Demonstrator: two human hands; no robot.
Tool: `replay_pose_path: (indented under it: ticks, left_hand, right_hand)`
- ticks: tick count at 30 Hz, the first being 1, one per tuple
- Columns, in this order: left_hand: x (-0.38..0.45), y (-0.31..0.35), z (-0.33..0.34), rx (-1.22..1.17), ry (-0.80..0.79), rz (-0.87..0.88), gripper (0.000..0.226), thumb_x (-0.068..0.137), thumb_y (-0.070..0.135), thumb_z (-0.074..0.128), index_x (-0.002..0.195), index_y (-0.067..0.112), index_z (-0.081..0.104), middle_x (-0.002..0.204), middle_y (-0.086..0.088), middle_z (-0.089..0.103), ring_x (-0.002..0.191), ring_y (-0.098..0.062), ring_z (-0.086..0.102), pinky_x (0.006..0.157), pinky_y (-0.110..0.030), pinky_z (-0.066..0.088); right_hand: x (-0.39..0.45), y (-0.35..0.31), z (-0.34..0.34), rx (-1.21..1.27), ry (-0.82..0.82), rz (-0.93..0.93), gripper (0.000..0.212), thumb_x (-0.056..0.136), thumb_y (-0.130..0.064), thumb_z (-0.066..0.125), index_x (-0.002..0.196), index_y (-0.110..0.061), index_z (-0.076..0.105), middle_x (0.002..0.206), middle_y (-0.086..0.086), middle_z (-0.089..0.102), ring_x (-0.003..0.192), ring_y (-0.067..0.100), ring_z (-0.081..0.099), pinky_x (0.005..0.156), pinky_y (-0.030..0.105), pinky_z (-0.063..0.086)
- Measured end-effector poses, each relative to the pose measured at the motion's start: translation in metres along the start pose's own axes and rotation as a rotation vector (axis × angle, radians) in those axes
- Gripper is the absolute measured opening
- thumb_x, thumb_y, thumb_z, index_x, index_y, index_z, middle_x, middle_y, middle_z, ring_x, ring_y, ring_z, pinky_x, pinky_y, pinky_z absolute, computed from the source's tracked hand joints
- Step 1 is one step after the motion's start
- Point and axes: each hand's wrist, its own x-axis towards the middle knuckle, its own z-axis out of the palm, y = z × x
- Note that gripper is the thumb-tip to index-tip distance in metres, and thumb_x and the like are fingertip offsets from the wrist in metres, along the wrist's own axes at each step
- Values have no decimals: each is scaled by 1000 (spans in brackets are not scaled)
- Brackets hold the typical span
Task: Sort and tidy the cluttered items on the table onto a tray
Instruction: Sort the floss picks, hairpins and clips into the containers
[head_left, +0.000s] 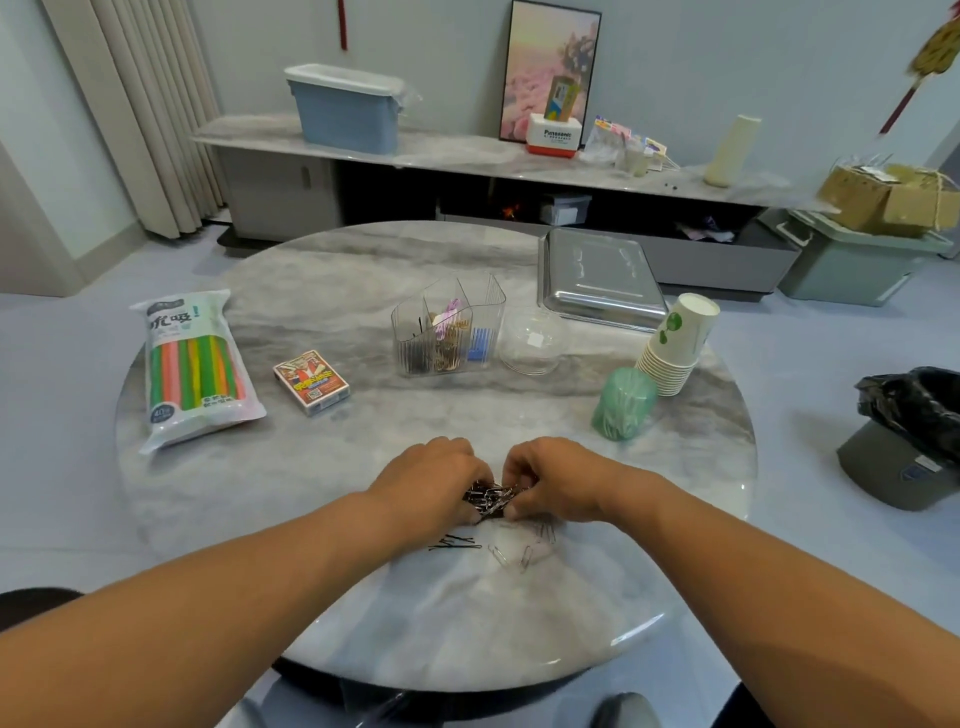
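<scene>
Surface: round marble table (363, 270), sideboard (270, 192) behind w/ blue bin (345, 111).
L hand (434, 480): fingers curled round pile of clips (488, 499), near table's front edge.
R hand (553, 480): same pile, pinching from other side; hands nearly touching.
Loose bits: black hairpins (454, 543) & silver paper clips (522, 553) just in front of hands.
Tray (600, 278): metal, far right, upside down.
Organizer (449, 325): clear, mid-table, pins inside; clear dome lid (532, 340) beside.
Left side: straw pack (195, 366), card box (311, 382).
Right side: paper cup stack (678, 343), green toothpick pack (623, 402).
</scene>
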Motion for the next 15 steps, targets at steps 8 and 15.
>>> replay_pose_path:
  ticks: [8,15]
  left_hand:
    - [8,-25,-5,-13,94,-165,19,93,36,67,112,30,66,109,7,63,95,-17,58,69,-28,38]
    - [10,-39,-10,-70,117,-242,3,94,32,65,93,31,68,94,10,67,84,-14,58,63,-28,40]
  right_hand:
    - [1,15,-23,-31,40,49,11,86,-21,80,84,-21,69,85,-5,68,75,11,59,64,23,47]
    - [-4,23,-34,-28,75,100,4,84,-21,82,88,-22,80,85,-7,75,80,9,69,71,23,55]
